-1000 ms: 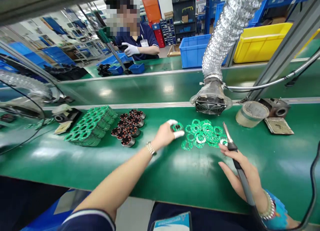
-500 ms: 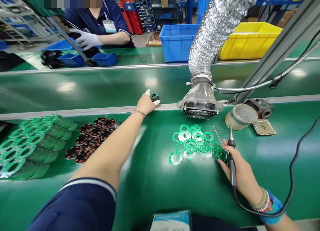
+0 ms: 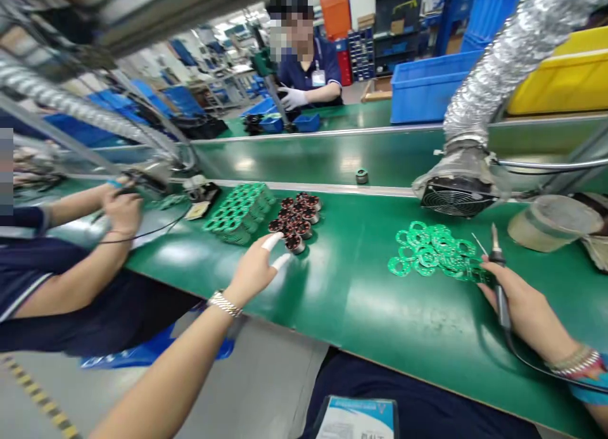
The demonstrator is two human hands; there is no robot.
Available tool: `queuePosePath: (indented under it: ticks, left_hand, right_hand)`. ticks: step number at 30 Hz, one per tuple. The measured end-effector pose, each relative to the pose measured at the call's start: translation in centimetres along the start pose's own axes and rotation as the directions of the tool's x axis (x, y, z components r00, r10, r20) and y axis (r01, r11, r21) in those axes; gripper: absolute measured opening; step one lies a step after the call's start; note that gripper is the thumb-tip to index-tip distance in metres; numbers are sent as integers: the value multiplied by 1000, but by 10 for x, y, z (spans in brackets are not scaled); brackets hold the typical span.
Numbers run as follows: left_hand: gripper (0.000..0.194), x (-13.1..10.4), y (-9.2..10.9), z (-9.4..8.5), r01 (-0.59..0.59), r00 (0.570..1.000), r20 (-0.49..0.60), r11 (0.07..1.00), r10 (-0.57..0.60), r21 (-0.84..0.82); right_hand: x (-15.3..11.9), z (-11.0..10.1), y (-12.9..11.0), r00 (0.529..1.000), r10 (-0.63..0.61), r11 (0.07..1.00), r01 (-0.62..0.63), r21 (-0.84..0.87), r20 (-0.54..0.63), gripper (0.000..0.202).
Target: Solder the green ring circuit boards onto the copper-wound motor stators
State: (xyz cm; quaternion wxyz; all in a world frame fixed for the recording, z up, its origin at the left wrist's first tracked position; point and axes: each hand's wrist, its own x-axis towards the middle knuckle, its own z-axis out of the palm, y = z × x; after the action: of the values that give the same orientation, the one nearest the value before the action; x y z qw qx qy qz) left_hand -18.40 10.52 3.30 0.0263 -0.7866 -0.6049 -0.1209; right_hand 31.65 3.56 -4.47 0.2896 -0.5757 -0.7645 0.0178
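Note:
My left hand (image 3: pixel 254 268), with white covers on its fingertips, reaches toward a cluster of copper-wound motor stators (image 3: pixel 295 218). Thumb and finger are apart beside the nearest stator, with nothing between them; whether they touch it I cannot tell. In my right hand (image 3: pixel 527 306) is a soldering iron (image 3: pixel 500 293), its tip pointing up. A thin metal tool, perhaps tweezers (image 3: pixel 479 242), sticks out by the same fingers. Right at those fingertips lies a pile of green ring-shaped circuit boards (image 3: pixel 430 252). One stator topped with a green ring (image 3: pixel 361 175) stands alone on the belt beyond the bench.
Stacked green circuit panels (image 3: pixel 240 211) stand left of the stators. A fume extractor (image 3: pixel 458 195) hangs above the boards, near a round tub (image 3: pixel 551 223). One co-worker (image 3: pixel 61 249) sits at my left; another (image 3: pixel 311 78) works across the belt beside a blue bin (image 3: pixel 432 87).
My left hand has let go of the ring-topped stator on the belt and come back to the stator cluster. The view has swung left. My right hand still holds the soldering iron.

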Motion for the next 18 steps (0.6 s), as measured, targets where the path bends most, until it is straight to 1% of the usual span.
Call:
queuePosePath:
  ticks: [1, 3, 5, 7, 9, 10, 12, 14, 15, 17, 18]
  left_hand:
    - [49, -5, 1, 3, 4, 1000, -12, 1000, -4, 0]
    - [46, -8, 4, 11, 8, 999, -40, 1000, -7, 26]
    - [42, -3, 6, 20, 33, 998, -56, 996, -28, 85]
    - [38, 5, 6, 28, 84, 996, -45, 986, -78, 143]
    - [34, 9, 5, 35, 125, 992, -29, 977, -122, 172]
    - [33, 8, 5, 38, 126, 992, -30, 977, -123, 171]
    - [29, 3, 12, 41, 80, 995, -71, 986, -70, 146]
    - [23, -7, 30, 42, -33, 994, -97, 996, 41, 86]
    - [22, -13, 44, 42, -82, 992, -91, 996, 86, 45]
    - [20, -24, 77, 40, -164, 986, -19, 983, 163, -79]
    - [20, -29, 96, 39, -178, 982, 27, 971, 185, -156]
  right_hand:
    - [2, 2, 3, 1000, -19, 999, 20, 36, -3, 40]
    - [5, 3, 7, 999, -31, 995, 33, 97, -27, 39]
    - [8, 3, 6, 998, -22, 993, 29, 118, -65, 37]
    - [8, 1, 1, 995, -29, 994, 39, 98, -100, 36]
    - [5, -2, -10, 990, -77, 994, 86, 74, -121, 36]
    - [2, -2, -19, 987, -114, 990, 123, 73, -115, 36]
    - [-4, -2, -40, 982, -179, 976, 185, 116, -61, 36]
    - [-10, 2, -64, 967, -240, 962, 225, 154, 87, 34]
    - [-12, 5, -76, 956, -265, 956, 243, 163, 129, 32]
    - [-12, 11, -94, 947, -270, 956, 241, 167, 177, 28]
    - [-11, 13, -99, 950, -254, 959, 223, 173, 180, 27]
